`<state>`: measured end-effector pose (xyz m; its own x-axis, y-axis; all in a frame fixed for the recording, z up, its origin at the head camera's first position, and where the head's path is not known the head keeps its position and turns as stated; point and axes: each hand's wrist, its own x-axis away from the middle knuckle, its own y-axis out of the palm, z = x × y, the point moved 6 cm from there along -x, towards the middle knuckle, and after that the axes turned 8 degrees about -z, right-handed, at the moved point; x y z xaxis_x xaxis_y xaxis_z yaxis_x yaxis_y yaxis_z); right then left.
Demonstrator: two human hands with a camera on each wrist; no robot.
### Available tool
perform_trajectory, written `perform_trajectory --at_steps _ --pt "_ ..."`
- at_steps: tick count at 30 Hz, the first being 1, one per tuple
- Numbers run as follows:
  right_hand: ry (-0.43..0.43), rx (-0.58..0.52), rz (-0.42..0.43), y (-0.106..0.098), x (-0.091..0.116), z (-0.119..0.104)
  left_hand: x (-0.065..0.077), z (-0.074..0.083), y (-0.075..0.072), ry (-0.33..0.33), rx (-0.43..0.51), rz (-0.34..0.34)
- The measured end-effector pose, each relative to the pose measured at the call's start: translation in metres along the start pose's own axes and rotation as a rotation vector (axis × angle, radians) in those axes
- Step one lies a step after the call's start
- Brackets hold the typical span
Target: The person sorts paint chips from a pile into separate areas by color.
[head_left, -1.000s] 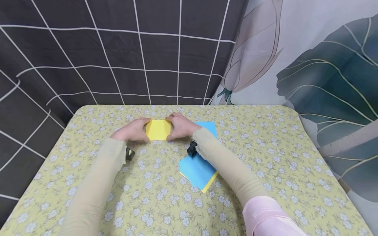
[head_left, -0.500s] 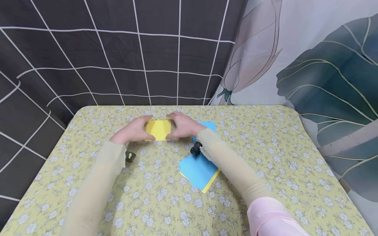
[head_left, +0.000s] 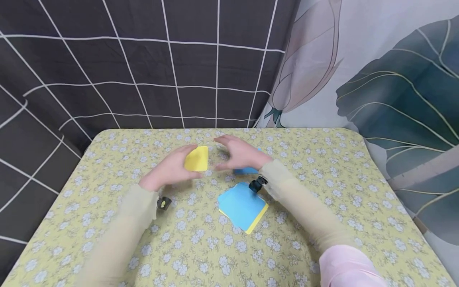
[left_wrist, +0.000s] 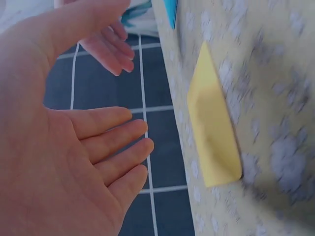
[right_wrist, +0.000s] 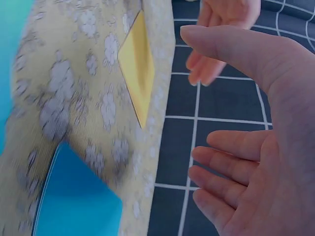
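Note:
A yellow square card (head_left: 200,159) lies flat on the floral cloth near the far side of the table. My left hand (head_left: 172,167) hovers over its left part, hiding some of it in the head view. In the left wrist view, a gap shows between that hand's straight fingers (left_wrist: 120,152) and the card. To the right, my right hand (head_left: 241,153) is raised with fingers extended and holds nothing. Below it lies a blue card (head_left: 246,170), partly covered by the hand in the head view; the right wrist view shows more of this blue card (right_wrist: 78,196).
Nearer me, several blue cards (head_left: 239,205) overlap, with a yellow edge (head_left: 257,219) showing beneath them. A flowered yellow cloth (head_left: 201,247) covers the table. A dark gridded curtain (head_left: 150,59) hangs behind, and a patterned curtain (head_left: 376,79) hangs at the right.
Both hands have come away from the yellow card's sides. My right hand has shifted right and my left hand has shifted right over the card, which stays in place.

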<state>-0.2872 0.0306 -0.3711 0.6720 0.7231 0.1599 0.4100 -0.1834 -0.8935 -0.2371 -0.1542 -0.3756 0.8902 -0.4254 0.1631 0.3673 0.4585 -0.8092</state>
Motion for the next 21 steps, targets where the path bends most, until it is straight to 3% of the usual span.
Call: perform_trajectory --at_steps 13,21 --pt "-0.003 0.014 -0.04 0.002 0.056 0.013 0.02 0.035 0.044 0.111 -0.028 -0.055" --pt "-0.04 -0.03 -0.074 0.014 0.084 0.021 0.027 0.061 0.07 0.185 -0.109 -0.065"
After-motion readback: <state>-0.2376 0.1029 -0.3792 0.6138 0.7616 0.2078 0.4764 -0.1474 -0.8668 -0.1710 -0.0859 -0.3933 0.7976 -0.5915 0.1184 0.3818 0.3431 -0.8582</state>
